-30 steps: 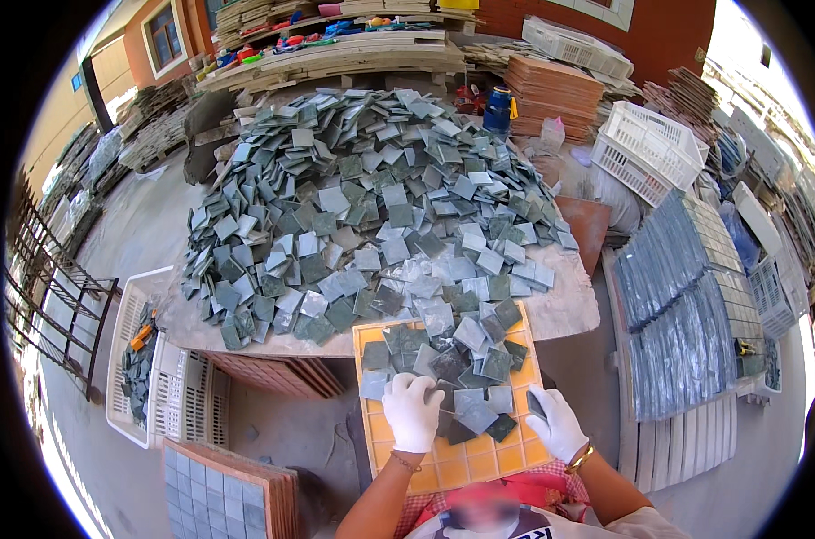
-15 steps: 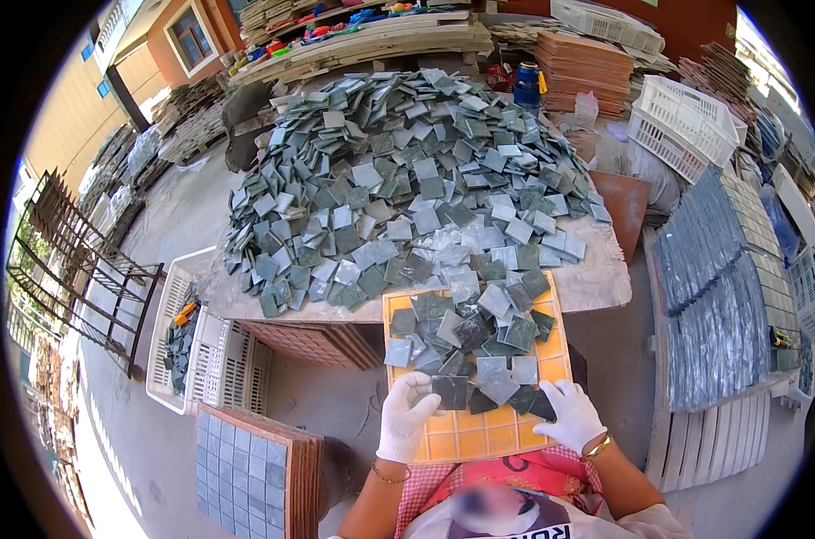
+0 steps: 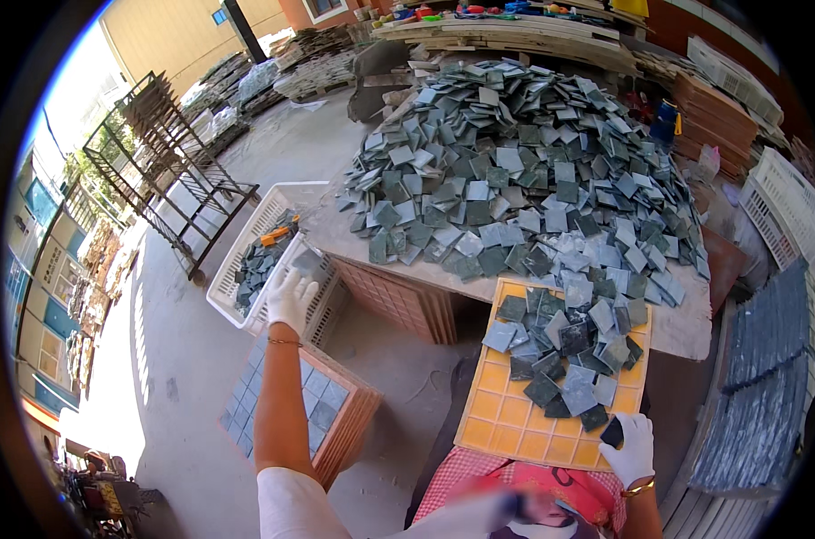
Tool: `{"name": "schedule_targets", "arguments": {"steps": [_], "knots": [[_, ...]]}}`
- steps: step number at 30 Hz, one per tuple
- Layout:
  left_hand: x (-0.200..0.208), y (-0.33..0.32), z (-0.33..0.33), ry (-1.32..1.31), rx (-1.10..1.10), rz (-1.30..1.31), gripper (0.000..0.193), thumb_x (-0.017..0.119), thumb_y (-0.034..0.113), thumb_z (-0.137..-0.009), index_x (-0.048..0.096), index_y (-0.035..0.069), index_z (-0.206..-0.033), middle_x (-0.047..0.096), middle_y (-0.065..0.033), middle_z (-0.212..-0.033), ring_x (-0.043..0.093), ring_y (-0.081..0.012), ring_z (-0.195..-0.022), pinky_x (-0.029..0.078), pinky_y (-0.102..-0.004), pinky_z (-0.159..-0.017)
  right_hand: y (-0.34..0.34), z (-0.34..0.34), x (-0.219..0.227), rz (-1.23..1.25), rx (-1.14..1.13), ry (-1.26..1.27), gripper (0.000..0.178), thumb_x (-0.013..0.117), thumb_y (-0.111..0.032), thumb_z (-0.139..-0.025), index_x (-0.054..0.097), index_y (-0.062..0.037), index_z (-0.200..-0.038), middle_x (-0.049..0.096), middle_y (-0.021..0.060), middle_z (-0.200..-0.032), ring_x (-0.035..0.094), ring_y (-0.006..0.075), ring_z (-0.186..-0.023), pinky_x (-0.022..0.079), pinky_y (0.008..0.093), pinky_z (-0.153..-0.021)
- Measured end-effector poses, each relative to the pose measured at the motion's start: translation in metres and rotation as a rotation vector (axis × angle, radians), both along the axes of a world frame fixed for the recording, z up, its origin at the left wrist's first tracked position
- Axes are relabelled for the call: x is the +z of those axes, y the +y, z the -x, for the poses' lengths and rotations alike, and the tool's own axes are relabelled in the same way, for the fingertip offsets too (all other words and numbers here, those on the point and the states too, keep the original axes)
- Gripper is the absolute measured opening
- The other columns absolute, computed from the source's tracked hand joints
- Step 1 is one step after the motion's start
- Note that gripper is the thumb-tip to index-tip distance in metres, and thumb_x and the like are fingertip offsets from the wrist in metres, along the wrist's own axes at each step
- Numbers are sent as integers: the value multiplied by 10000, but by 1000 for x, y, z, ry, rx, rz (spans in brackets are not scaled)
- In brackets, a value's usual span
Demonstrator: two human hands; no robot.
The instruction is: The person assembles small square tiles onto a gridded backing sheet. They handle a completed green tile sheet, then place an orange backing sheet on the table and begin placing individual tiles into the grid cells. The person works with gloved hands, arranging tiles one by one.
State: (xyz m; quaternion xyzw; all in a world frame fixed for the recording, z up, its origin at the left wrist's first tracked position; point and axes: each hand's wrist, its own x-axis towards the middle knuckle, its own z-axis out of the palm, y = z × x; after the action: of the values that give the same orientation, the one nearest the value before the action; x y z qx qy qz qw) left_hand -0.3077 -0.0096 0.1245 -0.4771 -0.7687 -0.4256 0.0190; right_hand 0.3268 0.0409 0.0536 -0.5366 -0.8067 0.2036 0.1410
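My left hand [image 3: 290, 301], in a white glove, is stretched out at the white crate's near side. A grey square stone tile [image 3: 309, 261] is at its fingertips, slightly blurred, pinched at one edge. Close to my body, my gloved right hand [image 3: 630, 447] grips a small dark stone tile [image 3: 612, 433] at the near right corner of the yellow grid tray [image 3: 488, 418]. Loose green-grey tiles [image 3: 578, 338] lie heaped on the tray's far part, while its near cells show bare. The tray rests between my lap and the table edge.
A large pile of tiles [image 3: 515, 171] covers the table [image 3: 326, 216]. The white crate [image 3: 223, 292] holds dark pieces and an orange tool [image 3: 278, 235]. Stacked tiled boards [image 3: 322, 395] stand below my left arm; a metal rack [image 3: 169, 171] is farther left, wrapped tile stacks [image 3: 762, 386] at right.
My left hand has swung from the tray out to the crate, carrying a tile. My right hand now grips a dark tile by the tray corner. The view has turned left.
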Motion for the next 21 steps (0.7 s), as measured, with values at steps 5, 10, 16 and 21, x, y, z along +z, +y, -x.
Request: {"name": "schedule_targets", "arguments": {"steps": [5, 10, 16, 21], "knots": [[3, 28, -23, -904, -47, -223, 432, 551, 277, -956, 474, 67, -1325, 558, -105, -1220, 573, -182, -1050, 507, -332, -875, 4, -7, 13, -69, -61, 38, 557, 805, -225, -606, 562, -106, -1093, 542, 131, -1033, 507, 352, -982, 443, 443, -863], [-34, 17, -199, -824, -294, 107, 298, 529, 29, -885, 598, -58, -1161, 639, -100, -1073, 614, -145, -929, 502, -265, -821, -3, -27, 18, 49, 117, -83, 593, 814, -258, -620, 570, -109, -1139, 551, 128, -1096, 497, 351, -1053, 426, 436, -928], [-68, 23, -317, -445, -618, 167, 277, 602, 2, -821, 629, -25, -1096, 671, -125, -971, 661, -191, -867, 517, -292, -800, -14, -46, 16, 130, 124, -152, 664, 798, -315, -665, 544, -105, -1241, 543, 134, -1145, 473, 348, -1117, 412, 423, -976], [-56, 19, -344, -411, -661, 176, 264, 577, -17, -828, 636, -33, -1085, 656, -112, -984, 640, -170, -890, 506, -283, -825, -16, -46, 12, 137, 179, -180, 562, 752, -291, -730, 546, -95, -1214, 535, 113, -1137, 517, 317, -1058, 447, 414, -916]]}}
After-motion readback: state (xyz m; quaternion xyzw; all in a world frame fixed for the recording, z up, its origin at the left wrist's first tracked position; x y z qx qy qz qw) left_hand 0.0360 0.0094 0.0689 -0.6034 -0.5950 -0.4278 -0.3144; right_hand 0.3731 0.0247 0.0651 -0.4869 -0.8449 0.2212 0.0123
